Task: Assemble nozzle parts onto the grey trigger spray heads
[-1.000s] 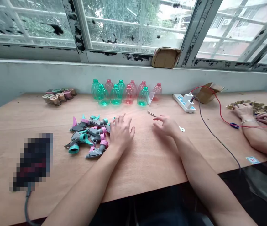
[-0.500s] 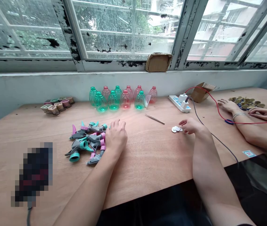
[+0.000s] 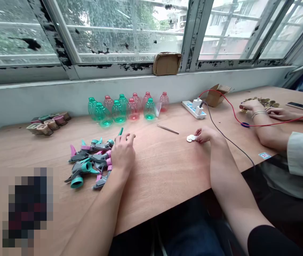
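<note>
My left hand (image 3: 124, 151) is curled at the right edge of a heap of trigger spray heads (image 3: 89, 165) in grey, teal and pink. A teal spray head (image 3: 121, 131) pokes out past its fingers, the rest hidden by the hand. My right hand (image 3: 205, 135) pinches the edge of a white disc (image 3: 196, 138) with its fingertips. Beside that disc lie several more thin white discs (image 3: 189, 139), partly overlapping on the wooden table. Tweezers (image 3: 168, 128) lie between the two hands, touched by neither.
Green and red clear bottles (image 3: 118, 113) stand by the wall. A power strip (image 3: 194, 109) trails a dark cable (image 3: 221, 133) past my right forearm. Small coloured blocks (image 3: 48, 122) sit back left. At right, a co-worker's hands (image 3: 253, 105) are over gold-coloured pieces (image 3: 267, 102).
My right hand's fingers have closed on a white disc. A teal spray head now shows higher above my left hand's fingers. The whole view has shifted with the head.
</note>
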Tool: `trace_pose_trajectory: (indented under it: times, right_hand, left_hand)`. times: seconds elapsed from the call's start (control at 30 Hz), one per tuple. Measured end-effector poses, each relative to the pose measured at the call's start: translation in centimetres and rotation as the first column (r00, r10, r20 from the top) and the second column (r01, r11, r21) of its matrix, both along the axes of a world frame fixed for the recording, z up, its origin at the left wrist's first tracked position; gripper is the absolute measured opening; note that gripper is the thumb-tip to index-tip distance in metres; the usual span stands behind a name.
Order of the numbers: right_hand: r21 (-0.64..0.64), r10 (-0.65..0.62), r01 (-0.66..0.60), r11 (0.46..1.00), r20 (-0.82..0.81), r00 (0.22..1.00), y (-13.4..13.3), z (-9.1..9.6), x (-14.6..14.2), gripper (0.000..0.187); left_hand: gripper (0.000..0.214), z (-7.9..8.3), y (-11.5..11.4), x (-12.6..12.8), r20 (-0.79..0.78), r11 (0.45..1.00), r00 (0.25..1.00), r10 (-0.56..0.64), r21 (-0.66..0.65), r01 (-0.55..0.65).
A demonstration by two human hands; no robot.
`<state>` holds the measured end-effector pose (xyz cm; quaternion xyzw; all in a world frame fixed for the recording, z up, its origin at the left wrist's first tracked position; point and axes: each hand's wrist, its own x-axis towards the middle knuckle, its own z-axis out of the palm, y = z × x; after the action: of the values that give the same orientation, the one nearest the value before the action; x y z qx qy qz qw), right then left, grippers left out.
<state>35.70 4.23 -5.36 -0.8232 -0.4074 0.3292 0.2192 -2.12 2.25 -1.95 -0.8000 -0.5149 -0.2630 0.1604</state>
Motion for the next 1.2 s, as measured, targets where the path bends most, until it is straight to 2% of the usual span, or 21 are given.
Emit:
trace_pose_trajectory:
  times: [0.07, 0.13, 0.23, 0.27, 0.3, 0.33, 0.37, 0.4, 0.43, 0.53, 0.67, 0.77, 0.87, 1.0, 1.2]
  right_hand:
    - [0.042, -0.019, 0.019, 0.999, 0.012, 1.000, -0.2, 0.1, 0.2, 0.027]
    - [0.099, -0.040, 0.037, 0.994, 0.031, 0.999, -0.4, 0.6, 0.0, 0.025]
    - [0.342, -0.056, 0.032, 0.939, 0.058, 0.997, -0.5, 2.1, -2.1, 0.016]
    - [0.569, -0.019, -0.008, 0.822, 0.043, 0.999, -0.4, 2.6, -3.5, 0.014]
    - [0.722, 0.093, -0.069, 0.689, 0.006, 0.996, -0.4, 3.0, -5.2, 0.015]
    - [0.809, 0.242, -0.116, 0.576, -0.033, 0.970, -0.3, 3.3, -7.1, 0.017]
    - [0.859, 0.384, -0.148, 0.489, -0.060, 0.921, -0.3, 3.3, -9.0, 0.021]
    - [0.883, 0.497, -0.169, 0.438, -0.081, 0.864, -0.3, 3.2, -11.0, 0.024]
    - [0.892, 0.577, -0.181, 0.415, -0.105, 0.810, -0.3, 2.9, -12.7, 0.026]
    - [0.894, 0.674, -0.147, 0.423, -0.202, 0.710, -0.7, 1.4, -16.3, 0.028]
    - [0.857, 0.744, -0.220, 0.466, -0.245, 0.622, -1.0, 0.0, -17.4, 0.029]
    - [0.850, 0.754, -0.279, 0.446, -0.189, 0.630, -0.7, -0.3, -17.1, 0.027]
    - [0.859, 0.757, -0.287, 0.425, -0.163, 0.633, -0.5, -0.5, -16.8, 0.025]
    - [0.856, 0.750, -0.311, 0.412, -0.125, 0.650, -0.6, -0.6, -16.6, 0.022]
    - [0.848, 0.728, -0.403, 0.345, 0.029, 0.684, -1.2, -0.4, -16.7, 0.020]
  left_hand:
    - [0.037, 0.4, -0.1, 0.2, 0.026, 0.979, 0.983, -0.179, 0.103, 0.176]
    - [0.036, 0.4, -0.2, 0.8, -0.006, 0.911, 0.923, -0.384, 0.161, 0.380]
    - [0.036, -0.2, -0.6, 2.0, -0.025, 0.804, 0.813, -0.582, 0.132, 0.579]
    - [0.038, -0.6, -0.8, 2.4, 0.006, 0.791, 0.795, -0.606, 0.106, 0.603]
    - [0.039, -1.0, -0.9, 2.9, 0.059, 0.790, 0.788, -0.613, 0.076, 0.609]
    - [0.041, -1.4, -1.0, 3.2, 0.131, 0.798, 0.789, -0.600, 0.041, 0.601]
    - [0.043, -1.8, -1.1, 3.5, 0.219, 0.813, 0.793, -0.569, 0.001, 0.583]
    - [0.044, -2.2, -1.1, 3.7, 0.314, 0.829, 0.795, -0.519, -0.042, 0.557]
    - [0.046, -2.5, -1.1, 3.9, 0.405, 0.842, 0.792, -0.457, -0.090, 0.532]
    - [0.049, -2.9, -1.0, 3.8, 0.578, 0.831, 0.762, -0.291, -0.243, 0.501]
    - [0.050, -2.7, -0.9, 3.7, 0.614, 0.801, 0.760, -0.215, -0.335, 0.496]
    - [0.047, -2.4, -0.9, 3.7, 0.587, 0.818, 0.783, -0.204, -0.337, 0.466]
    - [0.045, -2.3, -0.8, 3.9, 0.572, 0.829, 0.794, -0.206, -0.329, 0.452]
    - [0.045, -2.4, -0.7, 3.9, 0.581, 0.817, 0.785, -0.215, -0.333, 0.470]
    - [0.047, -2.5, -0.6, 3.7, 0.561, 0.825, 0.802, -0.207, -0.341, 0.452]
